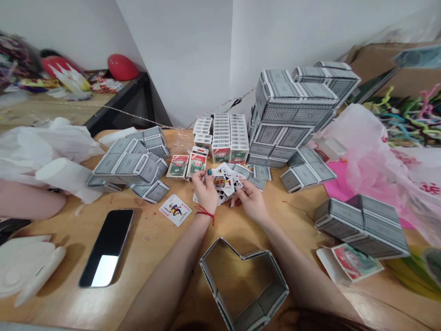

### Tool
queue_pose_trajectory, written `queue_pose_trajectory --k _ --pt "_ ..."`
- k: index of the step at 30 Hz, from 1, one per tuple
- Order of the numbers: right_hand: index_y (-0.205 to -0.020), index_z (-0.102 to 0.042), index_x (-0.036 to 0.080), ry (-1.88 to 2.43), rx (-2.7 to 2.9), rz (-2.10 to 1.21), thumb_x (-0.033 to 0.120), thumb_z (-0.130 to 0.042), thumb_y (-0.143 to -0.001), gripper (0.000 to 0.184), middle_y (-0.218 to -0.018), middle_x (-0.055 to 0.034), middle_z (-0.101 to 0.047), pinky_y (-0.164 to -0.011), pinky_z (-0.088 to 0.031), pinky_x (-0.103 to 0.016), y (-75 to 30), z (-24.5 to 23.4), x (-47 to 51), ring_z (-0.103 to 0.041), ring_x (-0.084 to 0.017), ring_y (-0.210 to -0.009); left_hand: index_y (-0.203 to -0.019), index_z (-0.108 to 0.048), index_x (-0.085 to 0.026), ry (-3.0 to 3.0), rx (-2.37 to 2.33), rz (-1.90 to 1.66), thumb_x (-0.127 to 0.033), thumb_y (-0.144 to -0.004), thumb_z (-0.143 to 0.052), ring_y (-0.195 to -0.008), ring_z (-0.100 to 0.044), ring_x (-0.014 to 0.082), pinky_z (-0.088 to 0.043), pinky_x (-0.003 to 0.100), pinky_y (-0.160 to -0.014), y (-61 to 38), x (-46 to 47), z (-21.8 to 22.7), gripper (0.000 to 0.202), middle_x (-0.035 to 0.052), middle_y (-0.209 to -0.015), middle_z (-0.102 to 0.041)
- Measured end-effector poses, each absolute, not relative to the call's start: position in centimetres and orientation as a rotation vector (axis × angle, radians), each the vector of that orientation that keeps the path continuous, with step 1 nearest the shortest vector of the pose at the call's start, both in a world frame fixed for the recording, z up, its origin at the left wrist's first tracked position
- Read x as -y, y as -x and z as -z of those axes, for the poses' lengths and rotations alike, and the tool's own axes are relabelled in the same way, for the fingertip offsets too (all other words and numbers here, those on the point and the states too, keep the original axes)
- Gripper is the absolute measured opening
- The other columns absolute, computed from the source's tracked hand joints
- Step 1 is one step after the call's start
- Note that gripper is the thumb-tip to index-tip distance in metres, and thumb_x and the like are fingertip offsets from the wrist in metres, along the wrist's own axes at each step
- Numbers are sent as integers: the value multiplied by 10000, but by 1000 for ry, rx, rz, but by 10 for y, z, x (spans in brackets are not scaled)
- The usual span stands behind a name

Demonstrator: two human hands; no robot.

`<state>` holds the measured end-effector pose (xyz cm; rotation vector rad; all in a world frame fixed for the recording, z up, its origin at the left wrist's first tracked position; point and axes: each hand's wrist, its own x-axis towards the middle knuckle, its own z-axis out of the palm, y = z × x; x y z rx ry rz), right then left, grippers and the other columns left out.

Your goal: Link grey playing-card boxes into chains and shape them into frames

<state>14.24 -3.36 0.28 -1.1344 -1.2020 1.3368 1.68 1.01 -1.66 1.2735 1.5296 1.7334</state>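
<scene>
Several playing cards [223, 181] are fanned between my two hands, a jack of spades face up among them. My left hand [206, 189] pinches the fan from its left side, thumb on top. On the right, my right hand [251, 198] has thumb and fingers closed on cards at the fan's edge. More cards lie on the table under and behind the hands. A joker card [175, 210] rests face up left of my left wrist. Between my forearms stands a heart-shaped frame [253, 301] made of grey-backed cards, hollow inside.
Boxed card decks [230, 135] stand in rows at the back. Tall folded-card blocks [289, 119] rise at right, with more card blocks [131, 158] at left. A phone [107, 248] lies left. An opened card box [354, 262] sits at right, near plastic bags [365, 151].
</scene>
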Motion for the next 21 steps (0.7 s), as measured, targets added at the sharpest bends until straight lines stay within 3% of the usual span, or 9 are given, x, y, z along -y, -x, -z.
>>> queue_pose_trajectory --k 6,12,21 --pt "-808 -526 210 1119 1266 -1416 404 -507 -777 197 -493 39 -599 -503 -491 -280 -144 3 34 -600 -151 -469 -884 -390 -196 -1320 -1518 -1697 -414 -857 -438 -791 -539 134 -433 250 -713 -20 -6 17 225 41 -863 -506" --pt "-747 -541 198 1137 1292 -1382 472 -529 -766 274 -499 18 -612 -513 -499 -294 -142 1 35 -603 -160 -475 -883 -395 -196 -1339 -1514 -1670 -384 -836 -476 -804 -548 133 -440 246 -713 -20 -6 14 210 35 -874 -511" --pt "-675 -517 188 1241 947 -1109 491 -560 -744 313 -425 56 -505 -401 -359 -213 -152 -5 23 -437 -86 -352 -842 -468 -183 -1372 -1274 -1473 -284 -776 -573 -646 -550 101 -455 210 -599 -26 2 10 160 6 -754 -540"
